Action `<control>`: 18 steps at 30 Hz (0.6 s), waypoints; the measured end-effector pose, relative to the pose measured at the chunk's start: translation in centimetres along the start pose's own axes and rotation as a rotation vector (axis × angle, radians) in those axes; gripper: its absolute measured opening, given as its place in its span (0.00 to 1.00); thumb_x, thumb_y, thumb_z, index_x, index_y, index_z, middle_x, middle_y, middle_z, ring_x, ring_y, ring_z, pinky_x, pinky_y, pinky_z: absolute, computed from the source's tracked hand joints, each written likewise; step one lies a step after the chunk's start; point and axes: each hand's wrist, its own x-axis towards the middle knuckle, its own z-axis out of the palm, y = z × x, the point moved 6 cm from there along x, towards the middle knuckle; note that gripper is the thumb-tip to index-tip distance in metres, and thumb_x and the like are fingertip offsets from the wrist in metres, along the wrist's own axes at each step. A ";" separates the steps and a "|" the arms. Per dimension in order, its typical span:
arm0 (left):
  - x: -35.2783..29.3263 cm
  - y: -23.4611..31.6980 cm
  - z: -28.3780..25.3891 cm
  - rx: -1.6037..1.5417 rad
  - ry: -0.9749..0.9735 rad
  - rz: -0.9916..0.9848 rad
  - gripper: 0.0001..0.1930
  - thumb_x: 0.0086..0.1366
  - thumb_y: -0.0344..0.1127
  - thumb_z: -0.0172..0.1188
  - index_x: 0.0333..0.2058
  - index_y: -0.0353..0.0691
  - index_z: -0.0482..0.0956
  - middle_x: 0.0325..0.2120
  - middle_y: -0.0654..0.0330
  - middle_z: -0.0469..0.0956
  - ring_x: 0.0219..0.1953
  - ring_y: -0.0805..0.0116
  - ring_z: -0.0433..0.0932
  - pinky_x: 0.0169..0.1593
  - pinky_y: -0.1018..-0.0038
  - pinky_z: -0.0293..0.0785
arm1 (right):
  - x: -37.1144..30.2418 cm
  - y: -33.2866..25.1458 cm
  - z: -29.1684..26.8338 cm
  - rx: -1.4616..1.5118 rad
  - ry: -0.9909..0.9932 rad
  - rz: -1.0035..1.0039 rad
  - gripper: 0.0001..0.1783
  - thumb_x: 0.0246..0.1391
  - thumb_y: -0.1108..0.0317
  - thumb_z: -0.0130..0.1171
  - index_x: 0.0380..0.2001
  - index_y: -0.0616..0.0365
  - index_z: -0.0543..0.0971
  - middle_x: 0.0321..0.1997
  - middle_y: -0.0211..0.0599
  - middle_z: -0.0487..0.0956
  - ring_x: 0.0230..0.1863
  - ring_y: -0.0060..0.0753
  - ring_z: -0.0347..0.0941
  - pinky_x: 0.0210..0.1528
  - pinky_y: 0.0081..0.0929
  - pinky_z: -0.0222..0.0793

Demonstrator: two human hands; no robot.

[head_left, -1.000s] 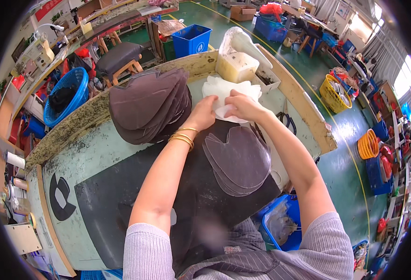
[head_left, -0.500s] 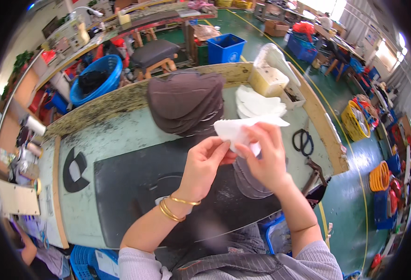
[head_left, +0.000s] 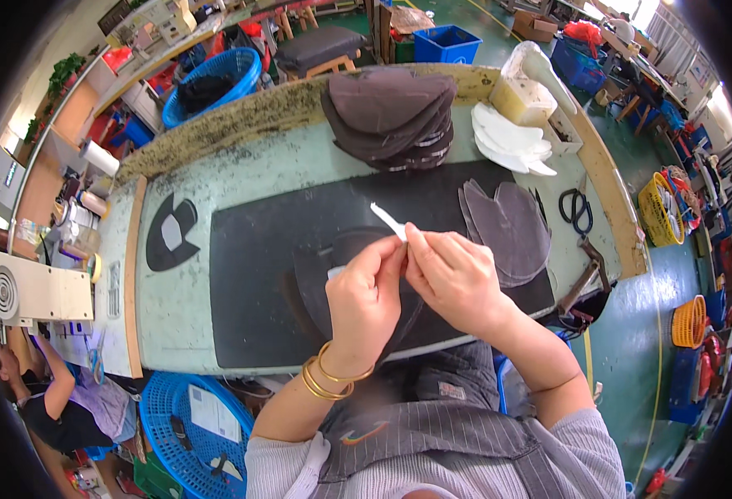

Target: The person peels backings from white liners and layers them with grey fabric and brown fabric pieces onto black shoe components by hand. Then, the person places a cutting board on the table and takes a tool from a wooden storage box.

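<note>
A thin white cut piece [head_left: 389,219] is held above the black mat [head_left: 249,258], seen nearly edge-on. My left hand [head_left: 367,287] pinches it from the left, gold bangles at the wrist. Right against it, my right hand [head_left: 455,273] grips the same piece with closed fingers. Beneath my hands lies a dark curved piece [head_left: 308,287], partly hidden by them. To the right rests a stack of dark grey rounded pieces [head_left: 511,233]. Farther back are a thick pile of dark brown pieces [head_left: 391,104] and a small stack of white pieces [head_left: 507,137].
Black-handled scissors [head_left: 576,209] and a rusty metal tool [head_left: 584,279] lie at the table's right. A dark piece with a white patch [head_left: 170,234] sits far left. Blue baskets [head_left: 170,416] stand on the floor; another person [head_left: 75,391] is at lower left.
My hands have come nearer to me and closer together. The white piece, broad side showing before, is now edge-on. The view has shifted, showing more of the left side.
</note>
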 end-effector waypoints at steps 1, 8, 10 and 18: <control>0.0 -0.1 0.0 -0.041 -0.009 -0.051 0.06 0.63 0.25 0.57 0.37 0.30 0.79 0.23 0.64 0.80 0.27 0.83 0.75 0.32 0.85 0.72 | 0.0 -0.1 -0.1 -0.006 0.023 0.003 0.19 0.40 0.73 0.62 0.39 0.69 0.75 0.28 0.35 0.75 0.25 0.30 0.73 0.23 0.25 0.71; -1.5 -4.3 0.1 -0.650 0.010 -0.342 0.02 0.63 0.25 0.55 0.32 0.32 0.74 0.27 0.60 0.78 0.29 0.75 0.78 0.36 0.79 0.76 | -1.8 4.8 -0.1 0.373 0.174 0.746 0.02 0.47 0.76 0.58 0.27 0.62 0.78 0.22 0.32 0.75 0.23 0.21 0.71 0.28 0.18 0.67; -1.6 -5.8 -1.7 -0.747 0.188 -0.430 0.03 0.64 0.26 0.50 0.31 0.34 0.72 0.28 0.58 0.78 0.29 0.73 0.78 0.38 0.76 0.77 | -2.9 10.0 -1.7 0.183 0.328 0.871 0.05 0.51 0.72 0.56 0.27 0.63 0.77 0.20 0.29 0.72 0.23 0.17 0.66 0.29 0.18 0.64; -3.8 -6.1 -3.0 -0.902 0.106 -0.594 0.04 0.65 0.27 0.50 0.33 0.36 0.73 0.29 0.58 0.79 0.31 0.71 0.79 0.40 0.74 0.78 | -0.4 18.2 1.3 -0.270 0.325 0.553 0.08 0.57 0.68 0.50 0.31 0.63 0.73 0.25 0.49 0.75 0.25 0.48 0.72 0.30 0.40 0.65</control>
